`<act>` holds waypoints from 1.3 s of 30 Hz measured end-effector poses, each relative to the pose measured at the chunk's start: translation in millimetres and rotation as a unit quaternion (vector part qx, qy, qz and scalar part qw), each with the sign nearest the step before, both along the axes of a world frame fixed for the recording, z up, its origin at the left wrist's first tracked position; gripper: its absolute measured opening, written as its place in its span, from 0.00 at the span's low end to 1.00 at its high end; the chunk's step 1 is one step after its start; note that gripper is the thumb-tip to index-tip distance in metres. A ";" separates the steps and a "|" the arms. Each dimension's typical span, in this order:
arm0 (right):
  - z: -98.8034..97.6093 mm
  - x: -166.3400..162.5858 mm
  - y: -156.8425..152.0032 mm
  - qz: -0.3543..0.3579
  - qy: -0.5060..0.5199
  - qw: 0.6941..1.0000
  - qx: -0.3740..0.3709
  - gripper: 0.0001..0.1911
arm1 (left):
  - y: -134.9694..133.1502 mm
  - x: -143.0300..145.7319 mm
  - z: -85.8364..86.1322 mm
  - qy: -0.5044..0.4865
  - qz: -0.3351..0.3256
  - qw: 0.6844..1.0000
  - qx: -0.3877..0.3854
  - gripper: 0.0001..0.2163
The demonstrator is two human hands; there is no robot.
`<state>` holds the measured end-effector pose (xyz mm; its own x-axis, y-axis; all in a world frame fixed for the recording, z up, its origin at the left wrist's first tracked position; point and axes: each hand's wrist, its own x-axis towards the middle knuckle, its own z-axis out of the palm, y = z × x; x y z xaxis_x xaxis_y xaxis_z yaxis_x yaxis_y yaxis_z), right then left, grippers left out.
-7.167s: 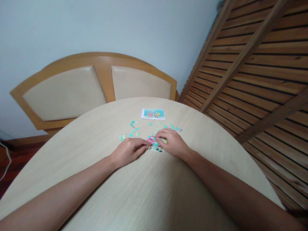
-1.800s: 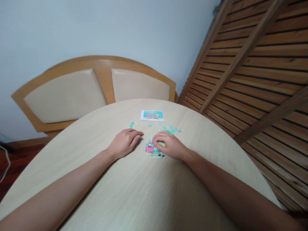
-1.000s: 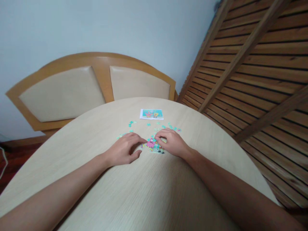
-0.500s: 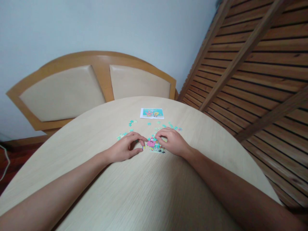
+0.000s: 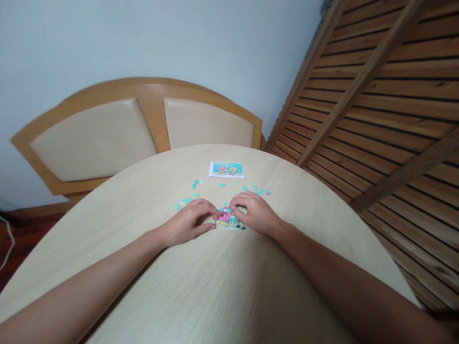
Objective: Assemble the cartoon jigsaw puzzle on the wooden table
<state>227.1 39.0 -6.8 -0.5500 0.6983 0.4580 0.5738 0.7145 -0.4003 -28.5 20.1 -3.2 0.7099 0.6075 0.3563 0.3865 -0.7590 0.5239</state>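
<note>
Puzzle (image 5: 224, 216) pink, teal & yel; loose pcs (image 5: 222, 185) mostly teal/lt grn; table (image 5: 201, 282) pale w/ wood grain.

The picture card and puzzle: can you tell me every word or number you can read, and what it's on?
No words or numbers can be read.
Picture card: pale marks near its top might be letters, but they are too small and blurred to tell.
Joined puzzle: no readable writing, and fingers hide part of it.
Loose pieces: too small to read anything.

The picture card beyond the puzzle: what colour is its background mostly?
The picture card has a mostly turquoise background, as the head view shows.
</note>
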 end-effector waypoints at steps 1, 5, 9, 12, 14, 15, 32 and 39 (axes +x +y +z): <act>0.3 0.2 -0.1 0.001 0.000 1.000 0.000 0.06 | -0.3 0.5 0.3 0.002 0.001 1.000 0.000 0.10; 1.9 0.6 -0.3 0.006 -0.007 1.000 0.003 0.06 | -2.1 2.8 2.2 0.008 0.004 1.000 0.009 0.10; 2.4 0.5 -0.6 0.009 -0.008 1.000 0.003 0.06 | -5.6 6.7 5.7 0.017 0.010 1.000 0.022 0.10; 2.2 0.5 -0.9 0.011 -0.007 1.000 0.003 0.06 | -8.4 10.7 7.9 0.026 0.014 0.999 0.032 0.09; 2.0 0.5 -1.0 0.013 -0.009 1.000 0.003 0.06 | -9.7 13.0 8.4 0.034 0.012 0.999 0.041 0.09; 2.0 0.5 -1.0 0.014 -0.010 1.000 0.003 0.06 | -10.1 13.9 8.4 0.038 0.012 0.998 0.044 0.09; 0.8 0.1 -2.0 0.039 -0.004 0.999 0.005 0.06 | -11.5 12.9 11.1 0.037 -0.029 0.997 0.060 0.07; 0.9 -0.2 -1.9 0.043 0.001 0.999 0.003 0.05 | -10.0 11.2 11.8 0.038 -0.050 0.995 0.073 0.06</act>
